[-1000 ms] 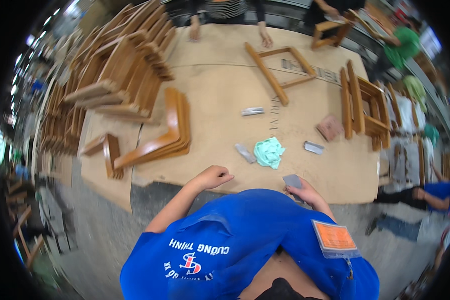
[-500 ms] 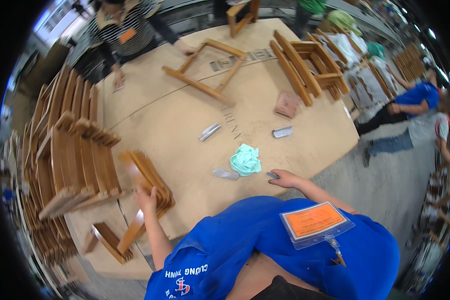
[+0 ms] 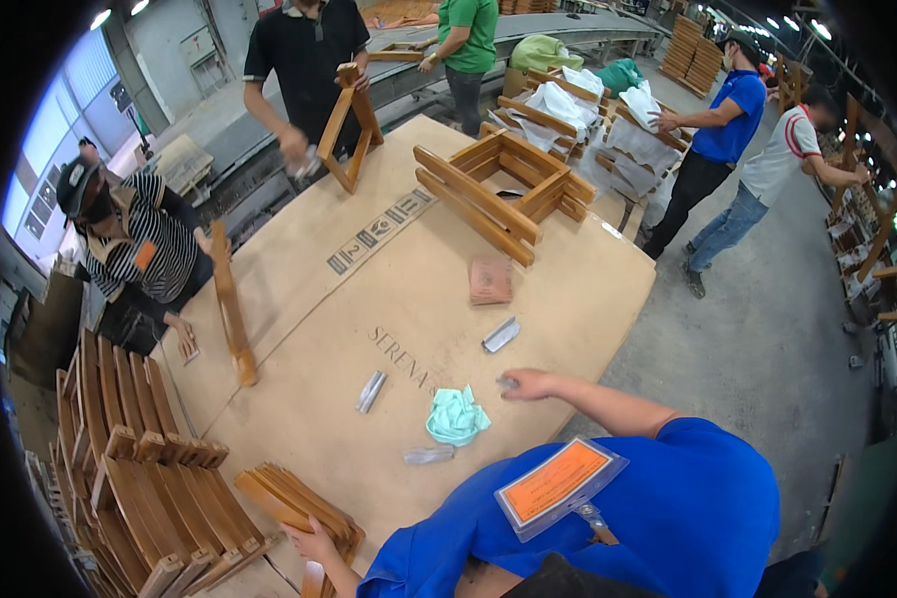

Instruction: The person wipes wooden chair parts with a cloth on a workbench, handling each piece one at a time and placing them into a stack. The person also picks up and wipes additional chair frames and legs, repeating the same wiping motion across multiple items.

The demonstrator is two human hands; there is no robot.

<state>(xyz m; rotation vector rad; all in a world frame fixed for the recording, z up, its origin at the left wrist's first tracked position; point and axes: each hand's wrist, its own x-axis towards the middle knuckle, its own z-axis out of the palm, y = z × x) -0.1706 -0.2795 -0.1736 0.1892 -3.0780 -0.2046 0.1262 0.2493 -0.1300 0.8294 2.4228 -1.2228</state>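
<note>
My left hand [image 3: 314, 543] closes on the side of a stack of curved brown wooden slats [image 3: 291, 495] at the table's near left. My right hand [image 3: 531, 385] pinches a small grey piece [image 3: 507, 382], perhaps sandpaper, above the near right of the table. Between my hands lies a crumpled mint-green cloth [image 3: 456, 417]. Around it are a silvery-grey folded strip [image 3: 371, 392], a flat grey piece [image 3: 429, 454] and another folded grey piece [image 3: 501, 335]. Farther off rests a reddish-brown pad [image 3: 490, 279].
A tall stack of wooden frames [image 3: 159, 498] borders the left of the cardboard-covered table [image 3: 568, 299]. A wooden assembly [image 3: 508, 189] sits at the far right. Across the table, a person in stripes [image 3: 154, 249] holds a wooden frame [image 3: 231, 304]; another in black [image 3: 309, 70] handles a second.
My view has swung up and to the right, showing more co-workers. The striped-shirted person's frame has gone from lying flat to standing on edge. Both my hands keep hold of their pieces.
</note>
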